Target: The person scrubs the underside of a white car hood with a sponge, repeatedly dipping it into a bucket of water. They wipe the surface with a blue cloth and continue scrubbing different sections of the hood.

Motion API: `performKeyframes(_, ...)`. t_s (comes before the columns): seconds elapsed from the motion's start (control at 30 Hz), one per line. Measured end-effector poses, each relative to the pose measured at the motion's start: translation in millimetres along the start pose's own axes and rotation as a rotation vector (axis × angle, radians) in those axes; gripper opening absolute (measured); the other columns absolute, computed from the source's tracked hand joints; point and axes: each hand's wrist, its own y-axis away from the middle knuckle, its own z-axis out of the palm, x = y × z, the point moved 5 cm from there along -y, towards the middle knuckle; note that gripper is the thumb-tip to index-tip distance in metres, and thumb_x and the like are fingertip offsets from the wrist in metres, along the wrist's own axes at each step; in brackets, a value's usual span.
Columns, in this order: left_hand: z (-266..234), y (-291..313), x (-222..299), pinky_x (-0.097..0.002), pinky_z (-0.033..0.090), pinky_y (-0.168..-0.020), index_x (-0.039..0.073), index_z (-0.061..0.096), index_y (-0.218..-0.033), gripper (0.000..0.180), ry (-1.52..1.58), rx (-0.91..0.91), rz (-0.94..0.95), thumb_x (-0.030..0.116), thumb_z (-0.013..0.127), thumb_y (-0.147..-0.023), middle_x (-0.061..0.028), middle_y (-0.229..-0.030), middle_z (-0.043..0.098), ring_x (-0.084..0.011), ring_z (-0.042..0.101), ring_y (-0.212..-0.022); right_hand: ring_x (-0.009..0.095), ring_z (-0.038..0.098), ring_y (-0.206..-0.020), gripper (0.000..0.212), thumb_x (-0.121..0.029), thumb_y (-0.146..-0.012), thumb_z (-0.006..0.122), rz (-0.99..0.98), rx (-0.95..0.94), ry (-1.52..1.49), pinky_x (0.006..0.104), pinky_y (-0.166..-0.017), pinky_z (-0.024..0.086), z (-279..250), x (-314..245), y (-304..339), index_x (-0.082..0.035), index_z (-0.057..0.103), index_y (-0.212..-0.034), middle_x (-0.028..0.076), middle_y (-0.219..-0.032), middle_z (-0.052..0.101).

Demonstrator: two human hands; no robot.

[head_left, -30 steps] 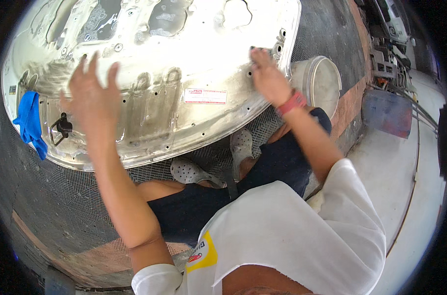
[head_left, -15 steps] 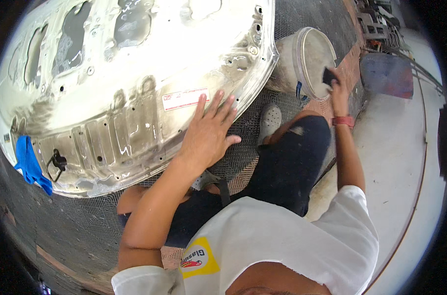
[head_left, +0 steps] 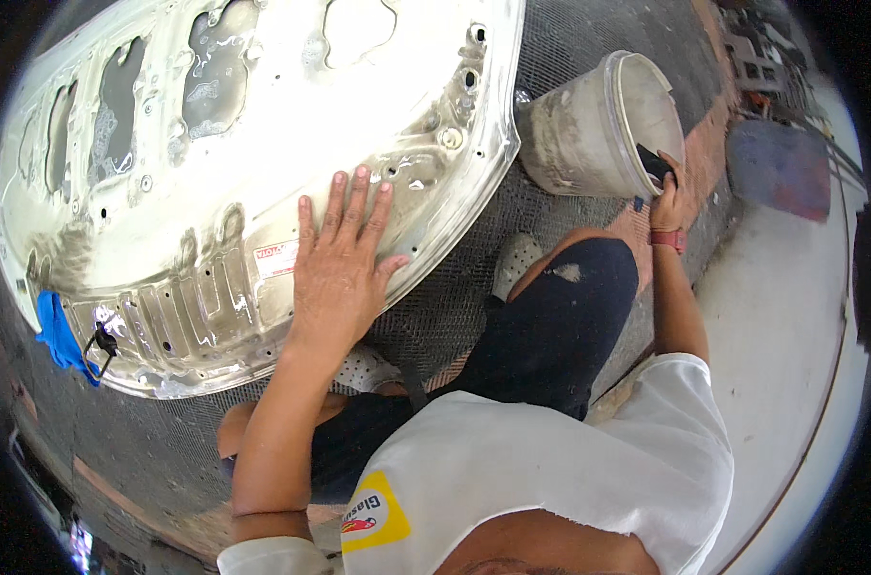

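- We see a big silver metal panel (head_left: 263, 163), wet and shiny, with cut-out openings and small holes, lying flat on grey mesh ground (head_left: 474, 278); we place everything else by this panel.
- Our knee in dark trousers (head_left: 560, 316) is bent up just off the panel's near right edge, with a pale perforated shoe (head_left: 517, 261) between knee and panel.
- A dirty white bucket (head_left: 598, 129) lies tipped just beside the panel's right edge, its open mouth facing away from the panel.
- Our left hand (head_left: 344, 259) lies flat on the panel near its lower right edge, fingers spread wide and holding nothing, the palm pressed to the metal beside a small white sticker (head_left: 275, 259).
- Our right hand (head_left: 667, 196) is well apart from the panel, at the bucket's rim, closed on a small dark block (head_left: 654, 163) that touches the rim; a red band (head_left: 667, 238) sits on the wrist.
- A blue cloth (head_left: 60, 331) hangs at the panel's far left corner, touching its edge.
- A small black hook (head_left: 100, 342) sits on the panel just beside that cloth.
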Motion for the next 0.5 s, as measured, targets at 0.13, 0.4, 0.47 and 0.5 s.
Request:
performKeyframes(0.13,-8.1,-25.0,5.7,-0.062,0.019,-0.132,0.015,0.033,-0.17,0.081,-0.073,0.028,-0.102,0.045,0.065,-0.102,-0.0142,-0.177,0.029,-0.0383,0.028,-0.162,0.032,0.072,-0.119,0.044,-0.011,-0.102,0.042,-0.063,-0.296,0.082,0.0411,-0.099,0.058,13.2,37.8,-43.0,-0.001,0.069,-0.135,0.017,-0.131,0.073)
performKeyframes(0.4,9.2,-85.5,38.6,-0.0617,0.025,-0.129,0.007,0.041,-0.164,0.072,-0.014,0.181,-0.404,0.047,0.06,-0.107,-0.0224,-0.167,0.043,-0.0427,0.038,-0.155,0.024,0.068,-0.12,0.052,-0.014,-0.102,0.043,0.597,-0.835,-0.496,0.0374,-0.085,0.064,71.8,105.5,-145.7,-0.007,0.059,-0.151,0.013,-0.141,0.066)
performKeyframes(0.47,17.7,-132.7,60.7,-0.0608,0.026,-0.128,0.004,0.043,-0.162,0.073,-0.02,0.263,-0.432,0.05,0.058,-0.108,-0.0243,-0.167,0.043,-0.0435,0.038,-0.155,0.025,0.068,-0.117,0.052,-0.017,-0.101,0.046,0.457,-0.977,-0.095,0.0394,-0.086,0.064,121.1,106.2,-187.3,-0.012,0.058,-0.152,0.011,-0.144,0.063)
performKeyframes(0.5,22.5,-159.3,71.1,-0.0595,0.026,-0.129,0.002,0.043,-0.162,0.074,0.012,0.316,-0.441,0.051,0.056,-0.108,-0.0251,-0.167,0.042,-0.0436,0.037,-0.156,0.025,0.068,-0.115,0.05,-0.018,-0.101,0.048,0.306,-1.061,0.248,0.0393,-0.085,0.064,148.3,121.4,-204.2,-0.013,0.059,-0.15,0.01,-0.142,0.064)
